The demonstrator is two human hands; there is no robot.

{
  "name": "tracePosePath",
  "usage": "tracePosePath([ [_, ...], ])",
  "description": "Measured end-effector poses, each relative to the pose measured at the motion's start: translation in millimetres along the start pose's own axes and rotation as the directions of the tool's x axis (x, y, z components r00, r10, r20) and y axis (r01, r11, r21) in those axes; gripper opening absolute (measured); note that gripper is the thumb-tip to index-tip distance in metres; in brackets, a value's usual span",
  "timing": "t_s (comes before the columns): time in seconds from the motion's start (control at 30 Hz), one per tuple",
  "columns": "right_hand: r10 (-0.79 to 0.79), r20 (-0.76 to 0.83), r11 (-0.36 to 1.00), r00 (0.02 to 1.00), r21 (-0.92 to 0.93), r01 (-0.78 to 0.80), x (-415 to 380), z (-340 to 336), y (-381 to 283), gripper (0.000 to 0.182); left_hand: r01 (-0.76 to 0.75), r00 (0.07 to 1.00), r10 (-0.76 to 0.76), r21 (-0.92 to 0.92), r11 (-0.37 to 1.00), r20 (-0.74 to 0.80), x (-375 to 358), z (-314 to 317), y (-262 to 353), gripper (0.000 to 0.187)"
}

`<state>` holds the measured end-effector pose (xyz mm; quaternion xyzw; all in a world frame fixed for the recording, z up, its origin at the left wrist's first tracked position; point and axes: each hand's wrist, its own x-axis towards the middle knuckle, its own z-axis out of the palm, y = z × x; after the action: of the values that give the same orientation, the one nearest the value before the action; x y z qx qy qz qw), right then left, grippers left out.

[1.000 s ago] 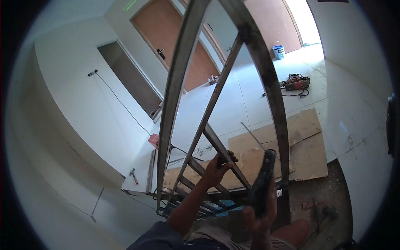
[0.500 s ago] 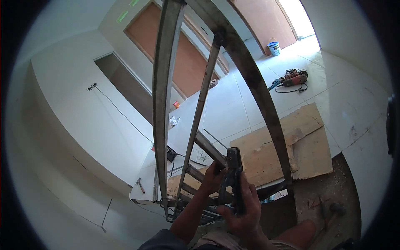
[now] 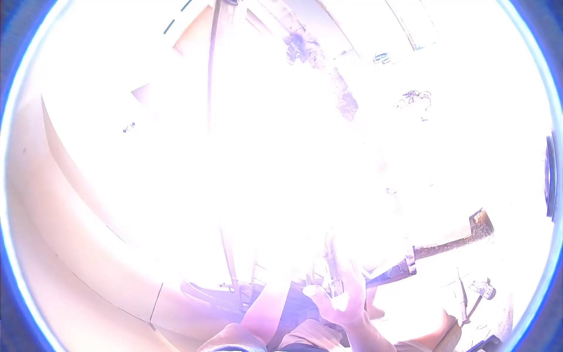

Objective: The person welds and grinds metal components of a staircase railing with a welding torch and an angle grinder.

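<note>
White glare washes out most of the head view. My right hand [image 3: 346, 300] is closed around a welding electrode holder [image 3: 332, 264], faintly visible above the thumb. The holder's upper end and any rod in it vanish into the brightness. Only the forearm of my left arm [image 3: 268, 308] shows; the hand itself is lost in the light. Patches of a curved metal frame [image 3: 302, 48] come through at the top, and some of its lower bars [image 3: 230, 258] appear left of my hands.
A hammer [image 3: 484, 288] lies at the lower right, near my knee [image 3: 437, 331]. Faint outlines mark a corded power tool [image 3: 416, 98] and a bucket [image 3: 382, 58] on the far floor. A pale wall [image 3: 88, 234] curves along the left.
An intense white light has flooded the view, hiding my left hand, the boards and most of the metal frame. My right hand stays in nearly the same place.
</note>
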<state>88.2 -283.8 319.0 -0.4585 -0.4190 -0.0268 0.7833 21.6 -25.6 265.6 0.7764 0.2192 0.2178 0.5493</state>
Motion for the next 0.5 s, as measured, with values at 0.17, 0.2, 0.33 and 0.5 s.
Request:
tracePosePath([
  [0.17,0.03,-0.045,0.999,0.999,0.028,-0.029,1,0,1,0.102,-0.054,0.999,0.054,0.113,0.992,0.009,-7,7,26,0.047],
  [0.2,0.031,-0.045,0.999,0.999,0.028,-0.03,3,0,1,0.102,-0.036,0.999,0.035,0.029,0.999,0.016,-6,6,25,0.047],
  [0.33,0.041,-0.025,0.998,0.999,0.039,-0.04,3,1,-1,0.101,0.015,1.0,-0.015,0.009,1.0,-0.021,-5,6,20,0.048],
  [0.5,0.001,-0.035,0.999,0.999,0.043,0.0,4,7,3,0.105,-0.22,0.969,0.221,-0.018,0.975,0.107,-10,4,24,0.063],
])
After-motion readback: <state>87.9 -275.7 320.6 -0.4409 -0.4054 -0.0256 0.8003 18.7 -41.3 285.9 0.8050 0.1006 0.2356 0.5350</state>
